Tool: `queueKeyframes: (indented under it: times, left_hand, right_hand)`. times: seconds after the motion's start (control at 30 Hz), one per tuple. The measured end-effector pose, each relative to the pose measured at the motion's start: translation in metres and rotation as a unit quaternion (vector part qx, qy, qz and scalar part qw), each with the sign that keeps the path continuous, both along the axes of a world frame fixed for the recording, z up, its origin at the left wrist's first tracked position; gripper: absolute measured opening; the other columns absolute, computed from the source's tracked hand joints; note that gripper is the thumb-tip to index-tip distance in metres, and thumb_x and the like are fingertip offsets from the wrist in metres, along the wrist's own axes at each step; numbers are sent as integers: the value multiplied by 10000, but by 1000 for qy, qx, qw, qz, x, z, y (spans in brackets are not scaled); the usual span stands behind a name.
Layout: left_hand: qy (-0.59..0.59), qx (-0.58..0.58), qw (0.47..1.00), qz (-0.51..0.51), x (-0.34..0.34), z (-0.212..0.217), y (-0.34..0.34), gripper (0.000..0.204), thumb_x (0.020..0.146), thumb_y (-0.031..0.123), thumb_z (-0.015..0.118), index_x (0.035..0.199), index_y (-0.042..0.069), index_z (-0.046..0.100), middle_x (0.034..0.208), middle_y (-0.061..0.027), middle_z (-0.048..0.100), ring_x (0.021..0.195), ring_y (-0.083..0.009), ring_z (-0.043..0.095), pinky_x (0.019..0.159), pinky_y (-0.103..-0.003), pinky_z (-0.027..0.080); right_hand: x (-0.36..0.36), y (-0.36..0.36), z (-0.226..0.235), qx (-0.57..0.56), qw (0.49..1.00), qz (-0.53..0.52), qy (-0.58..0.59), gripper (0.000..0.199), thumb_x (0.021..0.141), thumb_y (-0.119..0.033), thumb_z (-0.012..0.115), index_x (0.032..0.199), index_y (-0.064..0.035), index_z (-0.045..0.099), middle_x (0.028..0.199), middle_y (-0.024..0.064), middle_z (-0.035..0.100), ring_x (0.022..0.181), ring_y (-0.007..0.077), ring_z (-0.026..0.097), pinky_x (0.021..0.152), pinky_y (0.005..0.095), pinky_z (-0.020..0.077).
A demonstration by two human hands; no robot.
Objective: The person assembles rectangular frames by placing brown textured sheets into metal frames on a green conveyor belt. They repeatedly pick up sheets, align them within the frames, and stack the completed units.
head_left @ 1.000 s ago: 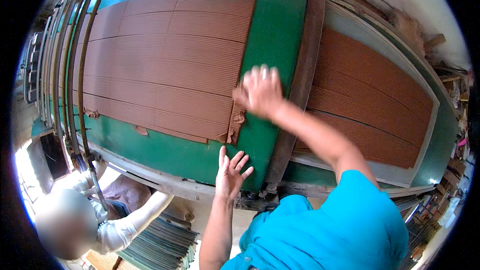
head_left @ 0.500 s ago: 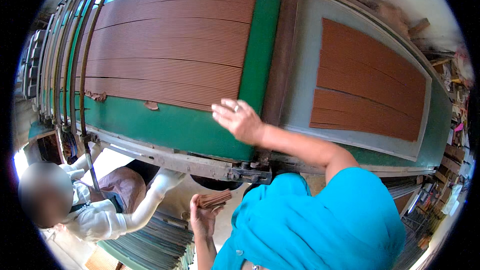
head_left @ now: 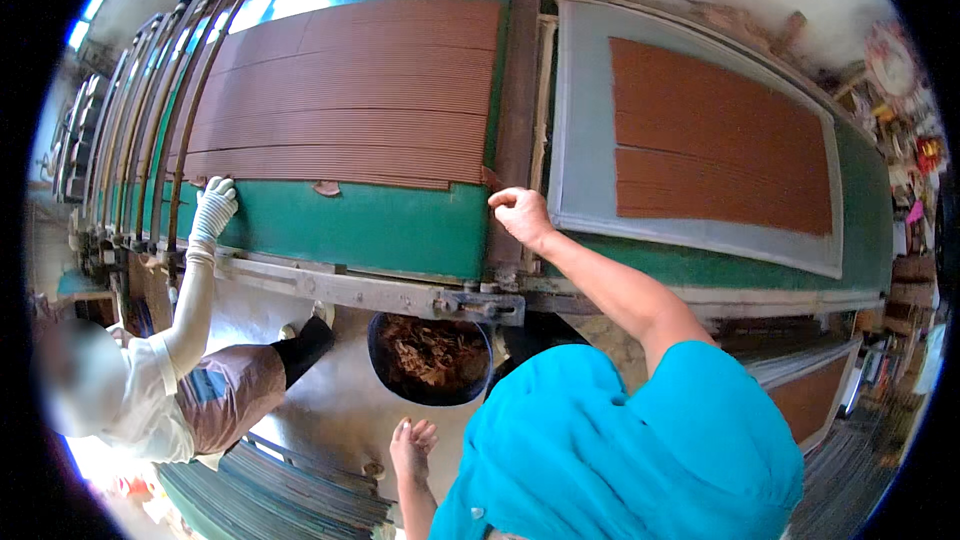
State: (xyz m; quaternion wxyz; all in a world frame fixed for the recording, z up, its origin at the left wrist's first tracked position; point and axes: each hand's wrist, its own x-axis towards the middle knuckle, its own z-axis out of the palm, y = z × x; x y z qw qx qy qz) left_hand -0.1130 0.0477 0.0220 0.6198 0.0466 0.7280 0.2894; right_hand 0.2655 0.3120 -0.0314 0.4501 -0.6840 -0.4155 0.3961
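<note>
Metal rods [head_left: 189, 130] are crossing the left end of the green belt [head_left: 390, 230]. A co-worker's white-gloved hand [head_left: 214, 208] is reaching onto its near side, beside them. A brown scrap [head_left: 327, 188] and ribbed brown panels [head_left: 350, 95] are lying on the belt. In front of it, our left hand [head_left: 411, 448] is hanging with slack, half-curled fingers by a black tub [head_left: 478, 365] of brown shavings [head_left: 430, 352]. At the belt's near right corner, our right hand [head_left: 518, 215] is pinching its fingertips together beside a brown sliver [head_left: 491, 179]; we are unable to tell if it is gripping that. Right of the belt, a grey board [head_left: 585, 130] is carrying other ribbed panels [head_left: 720, 130].
</note>
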Motion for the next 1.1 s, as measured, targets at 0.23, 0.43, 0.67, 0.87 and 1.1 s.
queueKeyframes:
  times: [0.23, 0.43, 0.67, 0.87, 1.1]
  left_hand:
    - [-15, 48, 995, -92, 14, 5, -45, 428, 936, 241, 462, 1278, -6, 392, 1050, -170, 601, 862, -262, 630, 701, -360, 517]
    - [-73, 89, 982, -147, 50, -5, -20, 397, 899, 229, 537, 1201, -16, 452, 989, -152, 630, 812, -240, 647, 667, -323, 528]
    - [-76, 259, 897, -349, 220, 44, 103, 236, 891, 213, 546, 977, -5, 581, 836, -104, 637, 742, -195, 628, 665, -308, 516]
    - [-67, 338, 763, -547, 434, 37, 262, 339, 868, 251, 592, 1065, -21, 548, 915, -118, 632, 738, -180, 619, 619, -278, 498]
    - [230, 502, 448, -703, 726, 8, 489, 524, 802, 226, 576, 1249, -5, 428, 1147, -240, 551, 1044, -348, 550, 876, -389, 432]
  right_hand:
    - [-28, -94, 38, -95, 972, -19, 214, 213, 783, -102, 580, 965, 3, 610, 705, 45, 626, 554, 114, 579, 482, 259, 466]
    - [18, -212, 10, -102, 992, 57, 41, 155, 810, -150, 575, 858, -21, 645, 643, 40, 626, 570, 101, 583, 496, 251, 452]
    - [129, -320, -14, -183, 938, -204, 211, 159, 824, -193, 574, 852, -48, 634, 736, 2, 611, 586, 78, 569, 465, 229, 453]
    - [228, -323, -21, -116, 826, -378, 402, 189, 872, -278, 567, 876, -96, 617, 772, 9, 633, 632, 93, 601, 513, 231, 479]
    - [282, -240, -71, -174, 598, -338, 705, 211, 854, -261, 594, 939, -69, 575, 922, 96, 642, 818, 228, 633, 716, 427, 539]
